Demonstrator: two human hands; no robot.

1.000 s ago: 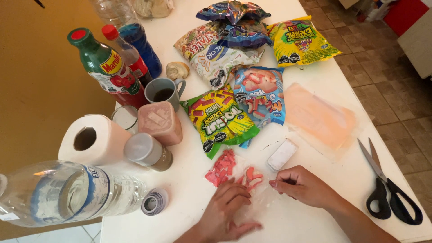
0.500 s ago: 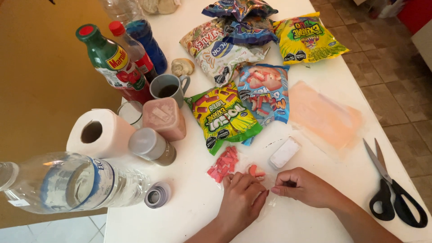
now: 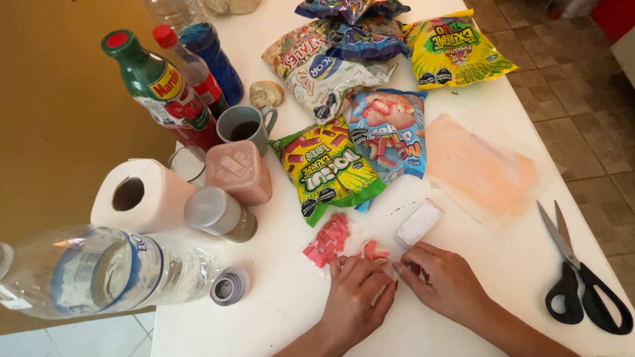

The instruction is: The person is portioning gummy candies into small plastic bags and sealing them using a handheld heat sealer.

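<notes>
Hands low at the near edge of the white surface: my left hand lies palm down, fingers together and stretched forward, fingertips pressing on a small clear bag that holds a few red gummy candies. My right hand sits just beside it, fingers curled, thumb and forefinger pinched on the bag's right edge; the two hands nearly touch at the fingertips. A second little heap of red candy pieces lies in clear wrap just left of the bag, beyond my left fingers. A small white block rests just ahead of my right hand. Farther up lie a green snack bag and a light blue candy bag side by side, with a yellow bag and other packets beyond them. A flat orange plastic sheet lies to the right, and black-handled scissors sit near the right edge, well apart from my hands. On the left stand a paper towel roll, a grey mug, a pink lidded tub, a green bottle and a big clear bottle lying on its side close to the camera.
</notes>
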